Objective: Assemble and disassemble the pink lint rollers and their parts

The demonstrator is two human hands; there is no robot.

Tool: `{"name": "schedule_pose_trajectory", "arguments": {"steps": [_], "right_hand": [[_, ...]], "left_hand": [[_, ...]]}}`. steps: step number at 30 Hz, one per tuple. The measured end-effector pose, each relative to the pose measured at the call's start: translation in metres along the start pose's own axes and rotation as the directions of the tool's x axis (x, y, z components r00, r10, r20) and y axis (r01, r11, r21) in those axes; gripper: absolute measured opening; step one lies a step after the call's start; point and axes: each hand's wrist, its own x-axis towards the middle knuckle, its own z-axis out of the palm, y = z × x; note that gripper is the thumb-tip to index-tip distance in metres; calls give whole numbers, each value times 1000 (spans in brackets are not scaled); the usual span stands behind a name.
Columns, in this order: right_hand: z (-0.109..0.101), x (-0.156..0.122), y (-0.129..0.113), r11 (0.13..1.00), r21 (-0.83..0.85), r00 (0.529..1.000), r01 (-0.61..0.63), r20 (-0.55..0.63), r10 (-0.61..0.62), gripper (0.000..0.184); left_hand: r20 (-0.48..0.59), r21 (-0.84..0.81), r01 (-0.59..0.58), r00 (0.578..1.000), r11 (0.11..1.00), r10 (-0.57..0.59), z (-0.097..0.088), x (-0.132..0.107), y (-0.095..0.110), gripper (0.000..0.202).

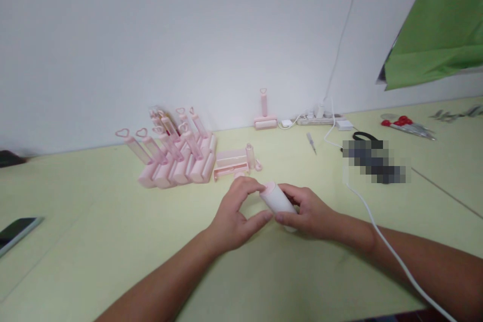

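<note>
A white lint roll [279, 200] with a pink end cap [270, 189] is held tilted just above the table. My right hand [307, 211] wraps round its body, thumb in front and fingers behind. At the capped end, my left hand [237, 216] has its index fingertip on the pink cap and its thumb against or very near the roll's side. Just beyond my hands lie loose pink lint roller parts: an open case [231, 163] and a short clear-pink handle [250, 156] with a loop piece [258, 164] beside it.
Several pink lint rollers with heart-topped handles [181, 161] stand in rows at left. Another lint roller [264, 115] leans at the wall. A small screwdriver [311, 143], power strip [319, 119] and red-handled scissors [400, 122] lie right. A white cable [372, 216] crosses my right forearm. A phone [17, 234] lies left.
</note>
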Motion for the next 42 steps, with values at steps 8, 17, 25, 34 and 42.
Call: {"name": "schedule_pose_trajectory", "arguments": {"steps": [8, 17, 25, 34, 42], "right_hand": [[-4, -1, 2, 989, 99, 982, -113, -142, 127, 80], [1, 4, 5, 910, 398, 959, -115, -194, 206, 60], [-8, 17, 15, 812, 544, 853, -214, -301, 427, 49], [-10, 25, 33, 798, 577, 796, -170, -397, 457, 42], [-5, 20, 21, 747, 661, 828, -68, -381, 412, 55]], "left_hand": [[-16, 487, 301, 942, 820, -336, -13, -1, -44, 36], [149, 683, 204, 901, 701, -407, -3, 0, -42, 34], [91, 700, 266, 888, 663, -452, 0, -4, -38, 36], [266, 552, 251, 851, 795, -453, -2, 1, -28, 25], [314, 286, 230, 895, 930, -317, 6, 1, -12, 26]]}}
